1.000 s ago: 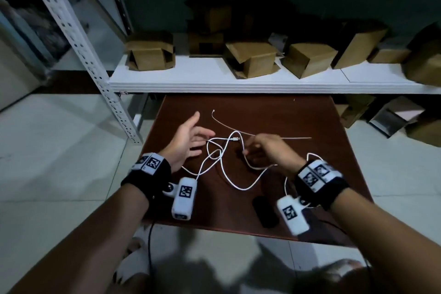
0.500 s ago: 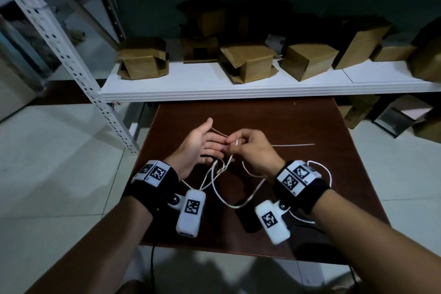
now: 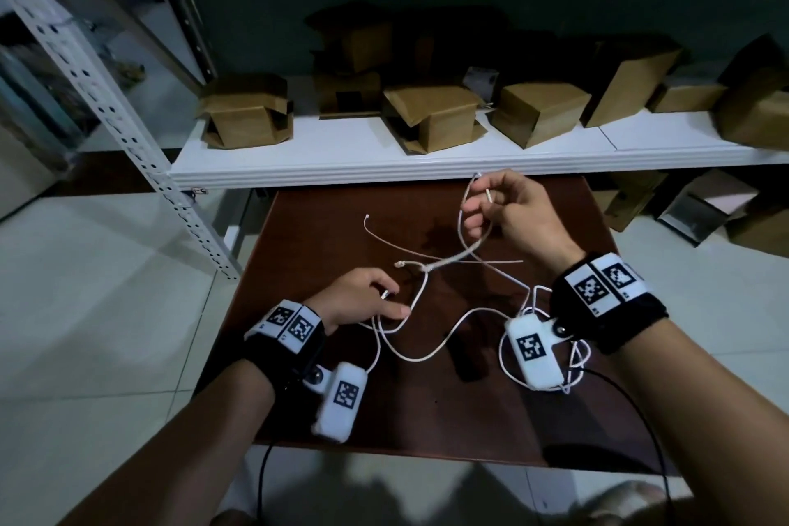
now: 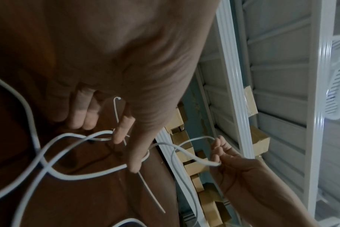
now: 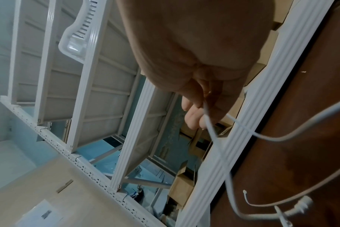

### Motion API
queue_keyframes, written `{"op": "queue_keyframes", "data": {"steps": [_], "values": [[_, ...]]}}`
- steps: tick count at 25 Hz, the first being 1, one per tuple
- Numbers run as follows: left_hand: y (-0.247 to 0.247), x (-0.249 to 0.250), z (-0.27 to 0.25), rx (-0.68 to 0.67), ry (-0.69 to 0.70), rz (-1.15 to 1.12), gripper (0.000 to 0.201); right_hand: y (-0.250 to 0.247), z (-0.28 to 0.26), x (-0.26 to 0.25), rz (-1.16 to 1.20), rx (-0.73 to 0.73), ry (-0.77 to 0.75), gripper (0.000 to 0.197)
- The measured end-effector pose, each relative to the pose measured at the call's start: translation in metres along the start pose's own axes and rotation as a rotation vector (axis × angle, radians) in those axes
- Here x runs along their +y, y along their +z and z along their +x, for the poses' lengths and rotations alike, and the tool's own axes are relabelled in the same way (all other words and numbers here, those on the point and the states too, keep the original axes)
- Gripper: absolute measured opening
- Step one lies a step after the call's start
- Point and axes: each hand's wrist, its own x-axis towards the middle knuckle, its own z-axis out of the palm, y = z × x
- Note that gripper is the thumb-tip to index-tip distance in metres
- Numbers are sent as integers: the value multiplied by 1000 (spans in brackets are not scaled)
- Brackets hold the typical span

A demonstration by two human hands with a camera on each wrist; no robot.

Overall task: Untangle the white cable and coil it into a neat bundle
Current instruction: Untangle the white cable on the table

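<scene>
The white cable [image 3: 420, 360] sprawls in loose curves on the brown table [image 3: 427, 419], with a knot [image 3: 423, 268] near the middle. My right hand [image 3: 482, 205] is raised over the table's far right and pinches a loop of the cable [image 5: 213, 135] between thumb and fingers. From there the strand slants down to the knot. My left hand [image 3: 384, 303] lies low at the front left. Its index finger [image 4: 134, 153] is straight and presses the cable [image 4: 72, 179] onto the wood. More cable is bunched under my right wrist.
Thin pale ties [image 3: 386, 231] lie on the table beyond the knot. A small dark object [image 3: 465, 359] sits near the front. A white shelf [image 3: 384, 167] with several cardboard boxes [image 3: 431, 115] overhangs the far edge, and its perforated post [image 3: 128, 132] stands left.
The hands were together over the tangle. My right hand has risen and moved far right, drawing a loop out, while my left hand has dropped to the table onto the cable.
</scene>
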Motion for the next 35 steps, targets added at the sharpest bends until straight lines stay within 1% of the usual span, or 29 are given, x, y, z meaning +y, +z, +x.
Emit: {"op": "queue_keyframes", "data": {"steps": [1,2,4,6,7,9,10,11,12,14,15,17,19,22,23,25,27,28,30,31,33,35], "values": [[1,0,3,9,-13,7,45,-1,0,0,27,3,4,25],[0,1,6,46,-29,0,45,-3,0,1,40,9,6,26],[-5,6,9,185,-35,-9,43,-9,3,1,50,10,3,27],[-9,16,5,347,-14,91,37,-15,4,-2,70,-29,-5,28],[-9,22,2,406,17,146,33,-16,4,-4,91,-60,-12,29],[-5,34,-4,466,147,135,27,-14,-1,-8,171,-99,-37,30],[-1,39,-6,465,234,97,24,-13,-2,-11,227,-97,-52,30],[2,44,-7,426,313,29,23,-11,-3,-13,279,-85,-60,29],[6,49,-8,344,372,-77,24,-9,-4,-15,321,-70,-59,29],[13,57,-12,103,442,-264,27,-3,-4,-16,391,-45,-50,27],[16,60,-15,11,478,-275,27,-1,-5,-15,429,-33,-39,27],[19,60,-14,-69,555,-197,20,2,-5,-15,507,5,-4,26],[15,57,-15,-59,604,-165,13,-1,-4,-16,564,84,20,27],[5,51,-10,44,540,-141,7,-14,0,-23,602,230,-19,29],[2,49,-9,76,519,-118,7,-18,1,-25,617,260,-42,30],[0,49,-8,142,484,-113,15,-25,2,-28,657,279,-69,31],[-2,53,-10,210,463,-254,13,-27,1,-29,666,241,-77,27],[-5,56,-11,254,444,-375,11,-25,1,-29,636,202,-74,24],[-14,63,-13,313,390,-706,8,-20,-2,-27,509,114,-53,13],[-20,65,-14,306,361,-906,8,-15,-3,-25,453,80,-36,11],[-31,69,-15,236,336,-1302,16,-7,-7,-20,388,39,-11,14],[-38,72,-17,193,349,-1579,28,2,-11,-15,368,15,15,15]]}}
